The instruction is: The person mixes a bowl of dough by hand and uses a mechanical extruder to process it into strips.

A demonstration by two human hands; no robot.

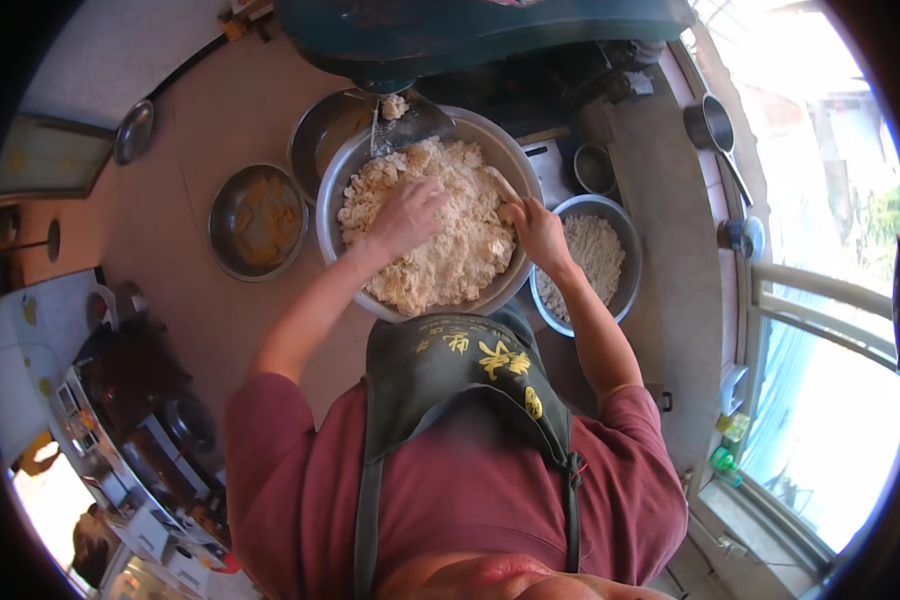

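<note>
Crumbly dough (450,262) lies heaped in a wide metal bowl (498,142) in front of the dark apron (420,350). The left hand (406,217) rests on it, fingers bent downward; the right hand (540,236) is at the bowl's right side. From this height, I cannot tell whether either hand's fingers grip anything. A basin (629,255) of pale crumbs (592,252) stands just beside.

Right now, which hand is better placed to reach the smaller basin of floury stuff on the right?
Probably the right hand: it is closer to that basin, though it seems to hold a pale stick. The left hand is farther off, on the crumbly mixture.
</note>
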